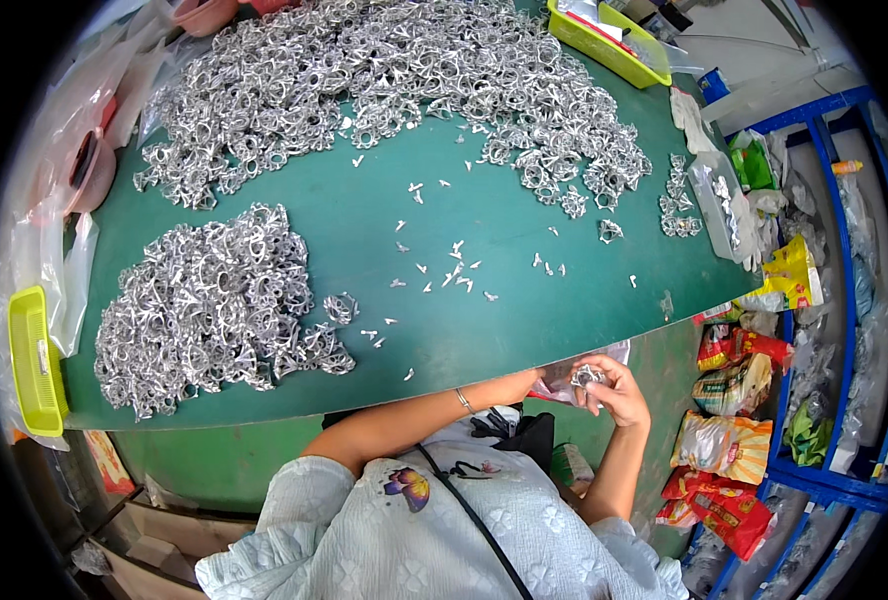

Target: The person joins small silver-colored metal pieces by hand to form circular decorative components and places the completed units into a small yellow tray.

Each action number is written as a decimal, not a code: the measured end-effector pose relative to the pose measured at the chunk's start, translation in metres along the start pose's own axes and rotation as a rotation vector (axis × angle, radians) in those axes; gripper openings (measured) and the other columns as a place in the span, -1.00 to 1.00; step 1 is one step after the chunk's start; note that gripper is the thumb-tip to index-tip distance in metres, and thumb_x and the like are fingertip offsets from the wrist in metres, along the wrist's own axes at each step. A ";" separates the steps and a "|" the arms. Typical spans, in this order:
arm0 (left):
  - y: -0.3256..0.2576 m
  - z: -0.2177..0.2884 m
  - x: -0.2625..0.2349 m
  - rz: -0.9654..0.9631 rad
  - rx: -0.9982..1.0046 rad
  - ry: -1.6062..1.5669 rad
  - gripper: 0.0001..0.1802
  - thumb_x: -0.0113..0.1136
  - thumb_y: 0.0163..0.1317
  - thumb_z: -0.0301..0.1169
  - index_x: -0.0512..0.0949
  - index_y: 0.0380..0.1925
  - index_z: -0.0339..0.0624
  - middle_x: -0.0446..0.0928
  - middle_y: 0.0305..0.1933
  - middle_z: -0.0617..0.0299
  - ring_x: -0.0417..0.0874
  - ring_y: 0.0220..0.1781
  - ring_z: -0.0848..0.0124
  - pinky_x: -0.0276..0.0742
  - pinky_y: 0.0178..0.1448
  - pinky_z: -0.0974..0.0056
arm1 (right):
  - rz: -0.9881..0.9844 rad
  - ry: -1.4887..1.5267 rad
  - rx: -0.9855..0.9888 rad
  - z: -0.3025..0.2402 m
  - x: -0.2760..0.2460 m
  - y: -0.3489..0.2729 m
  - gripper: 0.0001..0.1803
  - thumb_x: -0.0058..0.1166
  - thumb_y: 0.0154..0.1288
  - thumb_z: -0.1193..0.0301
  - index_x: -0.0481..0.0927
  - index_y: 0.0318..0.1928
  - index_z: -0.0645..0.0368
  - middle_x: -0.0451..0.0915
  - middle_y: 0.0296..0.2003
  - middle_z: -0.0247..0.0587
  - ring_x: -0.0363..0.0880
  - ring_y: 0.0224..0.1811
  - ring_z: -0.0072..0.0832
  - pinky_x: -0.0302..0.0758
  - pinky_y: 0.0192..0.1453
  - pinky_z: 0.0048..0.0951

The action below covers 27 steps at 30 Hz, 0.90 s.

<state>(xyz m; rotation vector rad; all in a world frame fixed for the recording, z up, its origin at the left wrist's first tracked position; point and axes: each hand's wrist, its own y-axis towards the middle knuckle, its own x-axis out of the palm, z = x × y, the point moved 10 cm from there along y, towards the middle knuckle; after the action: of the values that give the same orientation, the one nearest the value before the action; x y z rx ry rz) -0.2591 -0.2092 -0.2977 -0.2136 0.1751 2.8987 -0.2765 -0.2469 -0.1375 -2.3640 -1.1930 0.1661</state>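
Past the near edge of the green table, my right hand (619, 396) is closed, with a small silver openwork metal casting (589, 376) pinched between thumb and fingers. My left hand (517, 388) lies just to the left, at the table edge; its fingers are hidden or too small to make out. Between the hands shows part of a clear and red plastic bag (556, 390). On the left of the table is a heap of similar castings (204, 310), with a single casting (341, 308) beside it. Small broken-off metal bits (454, 270) are scattered over the middle.
A larger pile of castings (384, 70) covers the far side of the table (364, 215). Yellow-green baskets (38, 360) stand at the left and far right. A clear plastic box (716, 205) sits at the right edge. Blue shelving (832, 230) with colourful packages rises to the right.
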 end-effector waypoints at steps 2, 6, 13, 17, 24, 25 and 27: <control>-0.005 0.025 -0.018 -0.073 -0.079 0.090 -0.78 -0.06 0.10 -0.59 0.53 -0.26 -0.37 0.55 -0.19 -0.11 0.57 -0.16 0.08 0.45 -0.06 0.12 | 0.057 -0.101 0.096 0.018 -0.012 -0.006 -0.64 0.17 0.12 0.52 0.48 -0.04 0.29 0.55 -0.33 -0.22 0.50 -0.49 -0.62 0.34 -0.61 -0.63; -0.010 0.033 -0.024 -0.063 -0.117 0.176 -0.70 -0.04 0.02 -0.67 0.51 -0.20 -0.34 0.53 -0.25 -0.20 0.57 -0.20 -0.04 0.45 -0.11 0.06 | 0.359 -0.608 0.185 0.060 -0.057 0.010 -0.65 0.17 0.13 0.47 0.49 -0.07 0.35 0.60 -0.36 -0.11 0.58 -0.46 -0.48 0.44 -0.50 -0.50; -0.006 0.014 -0.011 -0.062 -0.089 0.308 -0.78 0.04 0.14 -0.48 0.49 -0.23 -0.38 0.55 -0.23 -0.17 0.60 -0.18 0.08 0.48 -0.09 0.10 | -0.068 -1.033 0.166 0.004 0.048 0.024 -0.70 0.14 0.11 0.49 0.53 -0.14 0.38 0.63 -0.32 0.01 0.63 -0.24 -0.29 0.51 -0.10 -0.35; -0.003 0.013 -0.010 -0.010 -0.103 0.106 -0.78 0.04 0.13 -0.49 0.49 -0.22 -0.37 0.55 -0.23 -0.16 0.60 -0.18 0.09 0.48 -0.09 0.11 | -0.467 -0.593 -0.333 -0.097 0.171 0.015 -0.74 0.15 0.11 0.49 0.56 -0.15 0.29 0.61 -0.33 -0.03 0.61 -0.42 -0.18 0.52 -0.29 -0.34; 0.006 -0.001 -0.006 -0.010 -0.122 -0.025 -0.77 0.05 0.13 -0.49 0.49 -0.21 -0.36 0.56 -0.23 -0.15 0.60 -0.19 0.11 0.49 -0.10 0.11 | -0.188 -0.866 -0.812 -0.149 0.282 0.087 -0.59 0.12 0.04 0.60 0.46 -0.02 0.29 0.49 -0.10 -0.06 0.40 -0.05 -0.16 0.36 0.06 -0.27; 0.006 -0.002 -0.006 -0.013 -0.126 -0.040 -0.77 0.05 0.13 -0.49 0.49 -0.21 -0.36 0.56 -0.23 -0.15 0.60 -0.19 0.11 0.49 -0.10 0.12 | -0.179 -0.911 -0.836 -0.145 0.291 0.096 -0.58 0.12 0.02 0.61 0.46 -0.02 0.28 0.49 -0.11 -0.08 0.39 -0.06 -0.16 0.36 0.06 -0.28; 0.007 -0.002 -0.005 -0.013 -0.129 -0.063 -0.77 0.05 0.13 -0.49 0.49 -0.21 -0.36 0.56 -0.23 -0.14 0.60 -0.19 0.12 0.49 -0.10 0.12 | -0.177 -0.963 -0.861 -0.142 0.299 0.101 -0.57 0.12 0.01 0.62 0.46 -0.02 0.26 0.50 -0.13 -0.11 0.40 -0.08 -0.16 0.35 0.06 -0.29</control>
<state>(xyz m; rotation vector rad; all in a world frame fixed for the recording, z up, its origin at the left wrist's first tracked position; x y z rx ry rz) -0.2556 -0.2174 -0.2983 -0.1440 -0.0242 2.9014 0.0249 -0.1151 -0.0287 -2.9542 -2.2557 0.9878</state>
